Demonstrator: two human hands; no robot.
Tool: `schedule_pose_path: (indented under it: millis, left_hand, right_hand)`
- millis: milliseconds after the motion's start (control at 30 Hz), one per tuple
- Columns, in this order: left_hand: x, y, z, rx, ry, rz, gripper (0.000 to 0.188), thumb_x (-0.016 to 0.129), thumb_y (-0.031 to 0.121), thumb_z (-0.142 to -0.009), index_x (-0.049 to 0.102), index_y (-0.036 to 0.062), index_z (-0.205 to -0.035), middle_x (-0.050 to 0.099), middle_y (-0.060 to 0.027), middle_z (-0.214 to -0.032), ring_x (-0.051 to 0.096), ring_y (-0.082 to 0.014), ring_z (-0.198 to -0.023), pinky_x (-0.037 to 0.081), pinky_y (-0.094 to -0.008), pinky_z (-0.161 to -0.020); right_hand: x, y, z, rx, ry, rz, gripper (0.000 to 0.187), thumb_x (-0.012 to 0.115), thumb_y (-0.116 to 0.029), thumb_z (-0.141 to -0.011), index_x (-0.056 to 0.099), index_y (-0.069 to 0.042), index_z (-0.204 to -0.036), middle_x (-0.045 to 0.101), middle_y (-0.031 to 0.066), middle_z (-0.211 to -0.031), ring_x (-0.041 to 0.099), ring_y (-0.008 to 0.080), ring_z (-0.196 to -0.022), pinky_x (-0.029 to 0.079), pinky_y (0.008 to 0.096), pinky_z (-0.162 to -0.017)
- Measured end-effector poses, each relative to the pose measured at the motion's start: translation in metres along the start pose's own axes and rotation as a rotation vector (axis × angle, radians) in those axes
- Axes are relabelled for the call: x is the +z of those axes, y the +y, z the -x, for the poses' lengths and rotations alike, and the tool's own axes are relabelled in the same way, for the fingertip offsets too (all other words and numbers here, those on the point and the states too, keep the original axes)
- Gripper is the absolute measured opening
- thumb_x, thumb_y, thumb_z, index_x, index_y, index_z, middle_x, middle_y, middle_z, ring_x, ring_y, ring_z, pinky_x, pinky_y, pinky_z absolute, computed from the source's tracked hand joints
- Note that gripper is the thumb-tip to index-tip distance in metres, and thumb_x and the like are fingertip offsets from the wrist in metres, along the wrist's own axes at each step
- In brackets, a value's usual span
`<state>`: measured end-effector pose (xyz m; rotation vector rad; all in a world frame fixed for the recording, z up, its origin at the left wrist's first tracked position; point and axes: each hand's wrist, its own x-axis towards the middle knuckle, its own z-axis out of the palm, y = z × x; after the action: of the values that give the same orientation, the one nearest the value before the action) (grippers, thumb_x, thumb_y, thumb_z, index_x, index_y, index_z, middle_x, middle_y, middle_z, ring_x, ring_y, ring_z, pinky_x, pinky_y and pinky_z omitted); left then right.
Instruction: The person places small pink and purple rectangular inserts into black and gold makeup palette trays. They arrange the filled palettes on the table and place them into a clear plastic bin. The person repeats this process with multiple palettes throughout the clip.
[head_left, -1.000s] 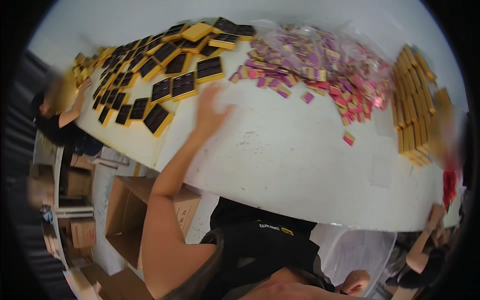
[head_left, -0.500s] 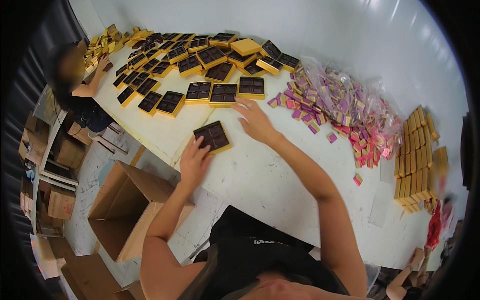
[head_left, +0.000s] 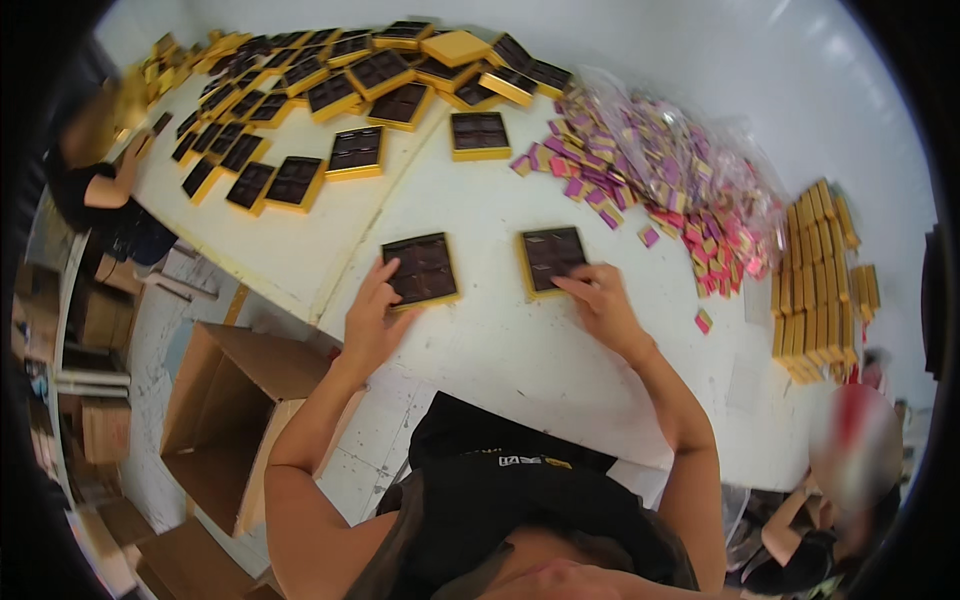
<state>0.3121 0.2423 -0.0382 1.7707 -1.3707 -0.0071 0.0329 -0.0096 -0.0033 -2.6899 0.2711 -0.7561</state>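
Note:
Two shallow gold boxes with dark, divided inner trays lie in front of me. My left hand (head_left: pixel 371 312) grips the lower left corner of the left box (head_left: pixel 424 268), fingers over its side and thumb along the near edge. On the right box (head_left: pixel 548 252), my right hand (head_left: pixel 608 308) holds the near right corner, thumb and fingertips bent together over the tray. No pieces show in either tray. Farther off stands a similar gold box (head_left: pixel 479 134), apart from a large group of tray-lined gold boxes (head_left: pixel 380 72) at the back left.
Small purple, pink and gold wrapped pieces (head_left: pixel 640 165) spill from clear plastic bags at the back right. Stacked gold boxes (head_left: pixel 815 285) stand right. An open carton (head_left: pixel 235 430) is by the table's left edge. One person (head_left: pixel 95 180) works far left, another (head_left: pixel 815 540) sits lower right.
My right hand has drawn a gold box from the row toward me, beside the left one. My left hand stays at its box. The view has shifted somewhat.

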Motion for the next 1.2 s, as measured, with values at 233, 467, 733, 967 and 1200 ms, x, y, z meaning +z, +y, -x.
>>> schedule_pose_path:
  millis: [233,467,733,967,1200]
  left_hand:
    - [0.102,0.086,-0.038,0.355,-0.443,0.172,0.039,0.084,0.011,-0.073,0.047,0.006,-0.082,0.055,-0.0145,-0.14,0.044,-0.0401,-0.137,0.055,-0.0401,-0.091]
    - [0.131,0.116,-0.075,0.521,-0.353,0.163,0.044,0.083,0.025,-0.075,0.058,0.0026,-0.104,0.057,-0.0136,-0.136,0.051,-0.0353,-0.129,0.047,-0.0421,-0.1]
    - [0.031,-0.101,-0.159,0.07,0.306,-0.639,0.058,0.078,0.023,-0.081,0.055,0.0051,-0.131,0.055,-0.0169,-0.137,0.042,-0.0369,-0.135,0.031,-0.047,-0.114]
    - [0.019,-0.07,-0.116,0.09,0.125,-0.496,0.04,0.075,0.009,-0.078,0.068,0.0126,-0.117,0.062,-0.0077,-0.108,0.054,-0.0294,-0.105,0.04,-0.0426,-0.094]
    - [0.034,-0.019,-0.068,0.111,0.03,-0.289,0.038,0.077,0.004,-0.076,0.07,0.0137,-0.111,0.061,-0.0068,-0.101,0.054,-0.029,-0.101,0.04,-0.0412,-0.094]
  right_hand:
    - [-0.072,-0.059,0.166,0.47,0.087,0.124,0.052,0.065,0.012,-0.07,0.072,-0.013,-0.114,0.061,0.0055,-0.103,0.053,0.0277,-0.096,0.043,0.0381,-0.087]
    - [-0.08,-0.093,0.156,0.563,0.265,0.279,0.046,0.078,-0.011,-0.072,0.071,-0.013,-0.118,0.062,0.0054,-0.109,0.053,0.0245,-0.102,0.032,0.0408,-0.097]
    - [-0.044,0.003,-0.041,0.004,0.207,0.055,0.034,0.072,-0.006,-0.079,0.067,-0.008,-0.113,0.061,0.0118,-0.123,0.052,0.0335,-0.121,0.041,0.045,-0.103]
    - [0.1,0.09,-0.194,-0.036,0.071,0.282,0.031,0.06,0.001,-0.079,0.062,-0.003,-0.109,0.061,0.014,-0.108,0.059,0.031,-0.107,0.046,0.042,-0.093]
    - [0.105,0.05,-0.151,-0.085,0.031,0.231,0.022,0.062,-0.001,-0.075,0.061,-0.007,-0.095,0.057,0.0108,-0.095,0.058,0.0285,-0.093,0.041,0.0415,-0.081]
